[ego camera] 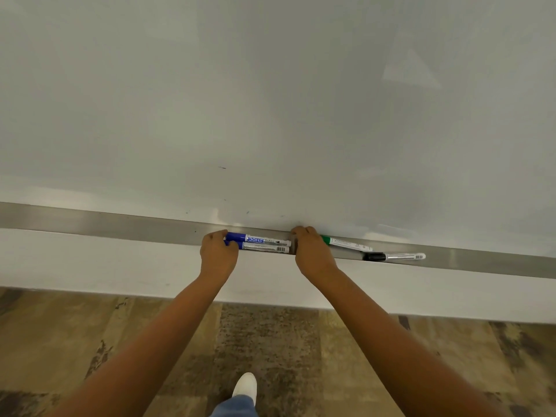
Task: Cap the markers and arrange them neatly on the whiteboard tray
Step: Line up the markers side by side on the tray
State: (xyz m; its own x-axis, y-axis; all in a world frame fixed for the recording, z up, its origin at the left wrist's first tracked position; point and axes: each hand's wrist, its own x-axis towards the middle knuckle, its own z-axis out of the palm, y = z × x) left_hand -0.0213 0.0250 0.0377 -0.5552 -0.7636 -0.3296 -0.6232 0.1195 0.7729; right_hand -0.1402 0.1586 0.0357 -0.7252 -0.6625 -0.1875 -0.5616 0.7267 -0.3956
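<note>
Blue markers (260, 242): two, capped, lay parallel mid-tray, touching. Left hand (218, 255) grip closed on cap ends; right hand (311, 251) grip pressed on tail ends. Advice: square both ends flush against tray (120, 225) back edge. Green marker (346, 243), black marker (394, 256): rightward, staggered, awaiting alignment.

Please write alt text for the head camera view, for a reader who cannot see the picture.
Two bare hands press two blue-capped markers together lengthwise on a metal whiteboard tray, the left hand at the capped ends and the right hand at the other ends. To the right lie a green marker and a black-capped marker, below a blank whiteboard.
</note>
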